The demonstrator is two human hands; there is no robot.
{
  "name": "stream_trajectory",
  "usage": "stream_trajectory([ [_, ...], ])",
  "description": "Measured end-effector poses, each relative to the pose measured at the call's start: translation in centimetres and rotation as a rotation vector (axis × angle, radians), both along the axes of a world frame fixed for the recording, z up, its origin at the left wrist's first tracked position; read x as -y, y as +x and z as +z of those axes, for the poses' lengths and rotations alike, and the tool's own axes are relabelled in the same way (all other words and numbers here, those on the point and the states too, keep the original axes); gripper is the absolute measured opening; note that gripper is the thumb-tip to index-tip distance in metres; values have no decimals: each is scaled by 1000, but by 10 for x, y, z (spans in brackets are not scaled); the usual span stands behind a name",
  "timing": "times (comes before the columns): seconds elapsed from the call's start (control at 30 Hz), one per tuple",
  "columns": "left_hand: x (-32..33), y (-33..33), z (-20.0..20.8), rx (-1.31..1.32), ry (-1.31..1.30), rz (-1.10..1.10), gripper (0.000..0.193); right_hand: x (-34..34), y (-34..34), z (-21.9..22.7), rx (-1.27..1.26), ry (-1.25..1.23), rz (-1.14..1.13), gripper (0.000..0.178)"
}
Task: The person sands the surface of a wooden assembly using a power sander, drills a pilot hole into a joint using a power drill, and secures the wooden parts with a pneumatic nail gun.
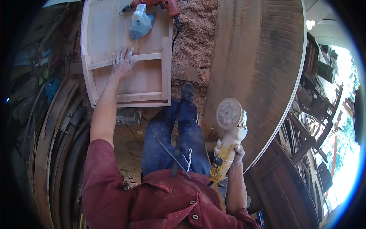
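My right hand [237, 152] is wrapped round the yellow body of an angle grinder [223, 162]. The grinder is held upright beside my right thigh, and its round, dusty sanding disc [229, 113] faces up toward me. My left hand [122, 63], dusted white, stretches forward with its fingers spread over a crossbar of a pale wooden panel [127, 82]. Whether the palm presses on the bar is hidden. Farther up the panel lie a clear plastic bag [141, 23] and a red power drill [170, 7] with a black cord.
A large brown wooden board [244, 72] with a pale edge fills the right side. Wood shavings [194, 34] cover the ground between board and panel. Curved wooden pieces [49, 137] are stacked at left; more timber [282, 183] leans at right. A cord [162, 143] crosses my legs.
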State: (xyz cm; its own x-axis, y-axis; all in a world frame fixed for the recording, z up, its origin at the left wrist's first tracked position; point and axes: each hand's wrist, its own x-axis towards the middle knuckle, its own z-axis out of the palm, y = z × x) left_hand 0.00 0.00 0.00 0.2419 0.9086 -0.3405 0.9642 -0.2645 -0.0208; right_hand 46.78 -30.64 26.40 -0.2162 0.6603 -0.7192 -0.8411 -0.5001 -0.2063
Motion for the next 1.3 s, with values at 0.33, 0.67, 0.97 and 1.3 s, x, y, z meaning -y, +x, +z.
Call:
stream_trajectory([
  [0.33, -55, -7, 14, 42, -208, -75, 38, -8, 1, 15, 115, -19, 61, 68],
  [0.67, -60, 19, 42, 79, -401, -22, 27, 0, 5, -1, 142, 12, 73, 69],
  [0.97, 39, 31, 184, 90, -138, -165, 33, 0, 5, -14, 151, 52, 90, 73],
  [1.3, 189, 26, 235, -8, -12, -99, 62, -24, -12, 3, 330, 99, 72, 71],
])
